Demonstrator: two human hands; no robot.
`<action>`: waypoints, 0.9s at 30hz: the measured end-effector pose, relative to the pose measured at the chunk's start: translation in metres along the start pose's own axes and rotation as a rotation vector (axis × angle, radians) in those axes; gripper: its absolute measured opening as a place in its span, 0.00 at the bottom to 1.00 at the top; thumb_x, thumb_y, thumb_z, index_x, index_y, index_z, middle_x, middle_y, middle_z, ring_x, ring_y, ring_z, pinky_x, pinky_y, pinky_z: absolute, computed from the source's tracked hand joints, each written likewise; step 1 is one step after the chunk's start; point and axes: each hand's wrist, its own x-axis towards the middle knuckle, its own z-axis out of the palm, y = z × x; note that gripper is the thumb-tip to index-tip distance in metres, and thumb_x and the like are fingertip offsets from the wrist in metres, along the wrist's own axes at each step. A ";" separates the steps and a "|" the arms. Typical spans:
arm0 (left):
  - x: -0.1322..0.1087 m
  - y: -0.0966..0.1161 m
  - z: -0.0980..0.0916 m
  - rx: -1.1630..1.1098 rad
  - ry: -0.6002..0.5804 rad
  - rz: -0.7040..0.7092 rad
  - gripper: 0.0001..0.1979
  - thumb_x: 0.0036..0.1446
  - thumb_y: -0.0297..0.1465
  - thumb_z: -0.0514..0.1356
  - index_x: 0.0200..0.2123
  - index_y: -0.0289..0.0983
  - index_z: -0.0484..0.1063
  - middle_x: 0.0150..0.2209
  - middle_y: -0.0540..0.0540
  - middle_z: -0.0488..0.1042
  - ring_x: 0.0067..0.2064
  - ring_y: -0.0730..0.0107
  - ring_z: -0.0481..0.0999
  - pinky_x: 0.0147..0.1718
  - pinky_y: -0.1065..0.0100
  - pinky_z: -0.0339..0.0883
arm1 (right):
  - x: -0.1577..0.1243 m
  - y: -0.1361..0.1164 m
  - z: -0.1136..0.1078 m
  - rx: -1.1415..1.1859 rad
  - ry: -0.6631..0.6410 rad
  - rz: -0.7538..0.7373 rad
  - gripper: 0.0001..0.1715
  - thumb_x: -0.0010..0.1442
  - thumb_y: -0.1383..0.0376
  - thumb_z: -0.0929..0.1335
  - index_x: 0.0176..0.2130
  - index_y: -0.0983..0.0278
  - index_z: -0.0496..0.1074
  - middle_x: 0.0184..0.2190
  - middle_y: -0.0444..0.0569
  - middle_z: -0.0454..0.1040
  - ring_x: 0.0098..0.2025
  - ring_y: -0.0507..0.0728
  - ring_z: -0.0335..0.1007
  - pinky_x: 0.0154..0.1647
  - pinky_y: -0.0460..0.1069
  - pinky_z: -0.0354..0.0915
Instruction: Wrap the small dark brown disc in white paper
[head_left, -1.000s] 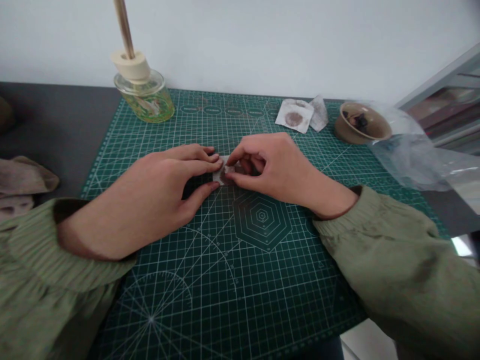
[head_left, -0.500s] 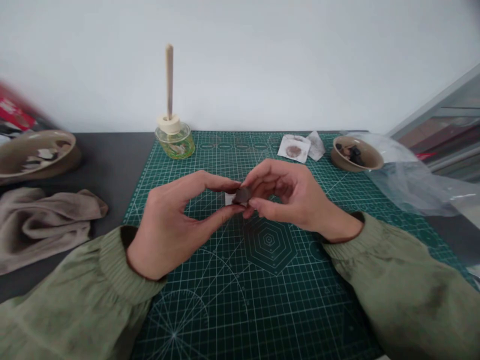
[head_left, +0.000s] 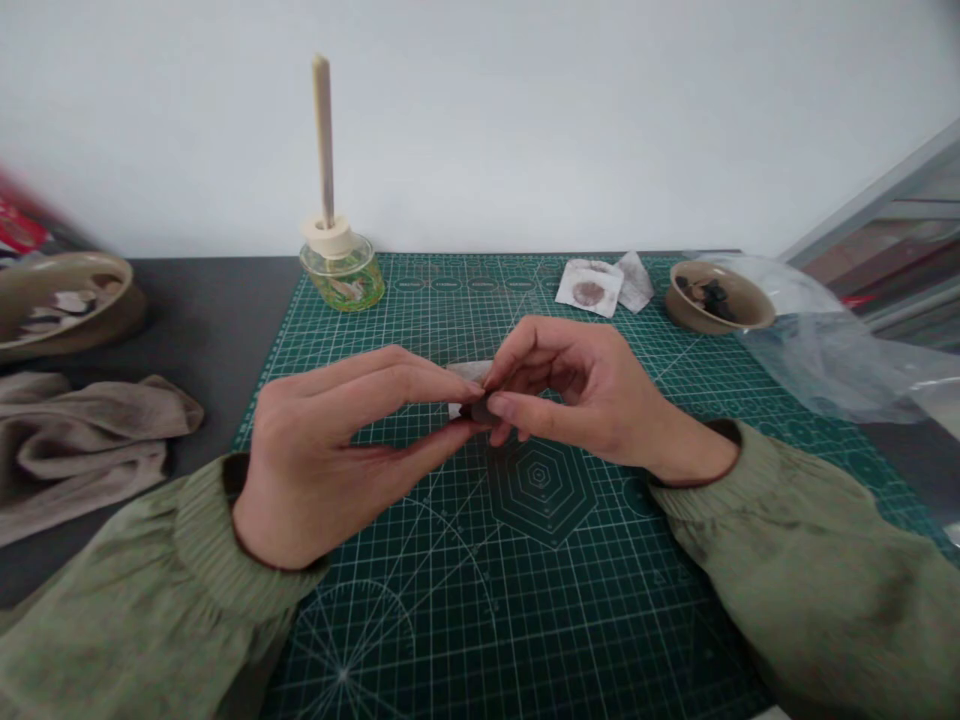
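Observation:
Between the fingertips of both hands is a small, flat, dark brown piece; its exact kind is hard to make out. My left hand pinches it from the left, thumb below and fingers above. From the right, my right hand grips the same piece, its thumb lying across the front and its other fingers curled. A white paper-like thing shows behind the fingertips, partly hidden by them. Below lies a green cutting mat with printed grid lines and hexagons.
A glass diffuser bottle with a wooden stick stands at back left. White sachets lie at back right, near a brown bowl of dark pieces and a clear plastic bag. At left are another bowl and a cloth.
My left fingers have straightened and flattened over the piece. My right thumb now covers more of its front. More of the white thing shows behind. The view has shifted slightly.

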 end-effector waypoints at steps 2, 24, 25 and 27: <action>-0.002 -0.002 0.000 0.007 0.010 0.018 0.04 0.84 0.34 0.75 0.55 0.51 0.88 0.51 0.54 0.95 0.46 0.62 0.97 0.49 0.59 0.96 | 0.000 0.000 0.001 0.022 0.008 0.008 0.19 0.69 0.65 0.91 0.49 0.64 0.86 0.40 0.49 0.95 0.37 0.57 0.96 0.34 0.44 0.85; -0.006 -0.004 -0.003 0.093 0.044 0.016 0.04 0.81 0.40 0.77 0.55 0.55 0.94 0.51 0.52 0.96 0.43 0.57 0.98 0.47 0.56 1.00 | 0.000 -0.009 0.002 -0.170 -0.042 0.036 0.22 0.66 0.62 0.91 0.48 0.61 0.83 0.36 0.43 0.88 0.33 0.53 0.85 0.34 0.46 0.79; -0.007 -0.005 -0.003 0.095 0.046 0.018 0.04 0.81 0.40 0.77 0.55 0.55 0.94 0.51 0.52 0.96 0.43 0.58 0.98 0.47 0.56 1.00 | 0.000 -0.009 0.002 -0.154 -0.038 0.039 0.21 0.68 0.61 0.91 0.47 0.61 0.83 0.36 0.43 0.88 0.32 0.53 0.85 0.33 0.46 0.79; -0.007 -0.006 -0.002 0.085 0.046 0.024 0.04 0.81 0.39 0.77 0.55 0.55 0.94 0.51 0.53 0.96 0.43 0.59 0.98 0.47 0.57 1.00 | -0.001 -0.009 0.002 -0.155 -0.029 0.047 0.20 0.68 0.61 0.91 0.47 0.62 0.84 0.35 0.43 0.87 0.32 0.53 0.83 0.32 0.47 0.78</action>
